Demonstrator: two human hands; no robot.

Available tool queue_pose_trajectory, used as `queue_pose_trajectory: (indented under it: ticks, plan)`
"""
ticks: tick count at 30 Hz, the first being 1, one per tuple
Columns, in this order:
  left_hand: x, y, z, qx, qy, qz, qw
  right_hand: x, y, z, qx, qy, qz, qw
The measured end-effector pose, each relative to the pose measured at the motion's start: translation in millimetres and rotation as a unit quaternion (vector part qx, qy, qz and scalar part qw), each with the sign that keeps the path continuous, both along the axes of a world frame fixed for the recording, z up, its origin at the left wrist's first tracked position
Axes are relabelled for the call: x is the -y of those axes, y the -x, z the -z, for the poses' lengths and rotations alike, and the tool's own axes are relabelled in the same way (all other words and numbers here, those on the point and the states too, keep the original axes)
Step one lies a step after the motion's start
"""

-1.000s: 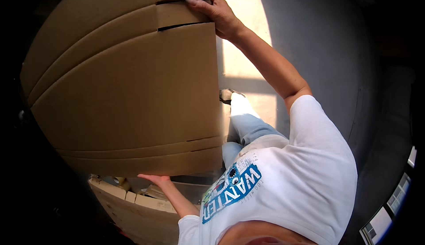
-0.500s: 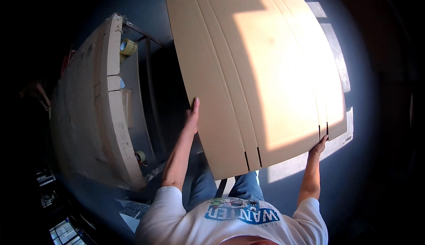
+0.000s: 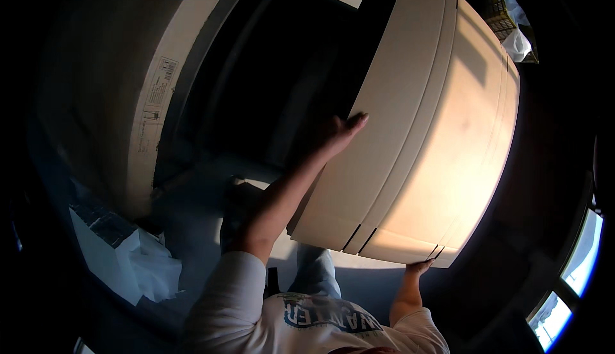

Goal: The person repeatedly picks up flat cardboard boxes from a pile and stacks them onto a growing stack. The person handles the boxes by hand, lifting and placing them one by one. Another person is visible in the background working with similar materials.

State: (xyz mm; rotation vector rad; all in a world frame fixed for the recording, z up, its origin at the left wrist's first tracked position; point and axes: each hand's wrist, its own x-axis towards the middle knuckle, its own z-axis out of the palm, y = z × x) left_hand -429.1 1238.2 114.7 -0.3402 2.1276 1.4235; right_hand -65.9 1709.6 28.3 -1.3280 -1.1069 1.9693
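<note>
A large flattened cardboard box (image 3: pixel 394 162), tan with long creases and dark slots, spreads in front of me, tilted to the right. Sunlight falls across its right half. My left hand (image 3: pixel 346 133) grips its left edge, the thumb lying over the top face and the fingers hidden underneath. At the near right corner, my right hand (image 3: pixel 419 267) is closed round the bottom edge, close to a pair of slots. Dark layered edges show along the box's far left side; whether it is one sheet or several I cannot tell.
On the left stands a cardboard-covered table edge (image 3: pixel 157 91) with printed marks. A white box (image 3: pixel 106 251) with a crumpled white plastic bag (image 3: pixel 157 274) lies at lower left. At upper right there is a yellow crate (image 3: pixel 498 8) beside a white bag (image 3: pixel 516 45).
The view has turned and my body with it. The flattened box, still in both hands, has tilted and swung right. The covered table now looks nearer at the left.
</note>
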Motion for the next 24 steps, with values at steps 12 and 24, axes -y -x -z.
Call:
queue_pose_trajectory:
  ticks: [12,24]
  plan:
    - [54,-49,-16,-0.312,0.281,-0.034,0.907,1,-21,-12,0.227,0.121,-0.103,0.961]
    - [315,-388,-65,-0.044,0.026,0.376,0.925,425,-38,-175,0.175,-0.253,-0.514,0.801]
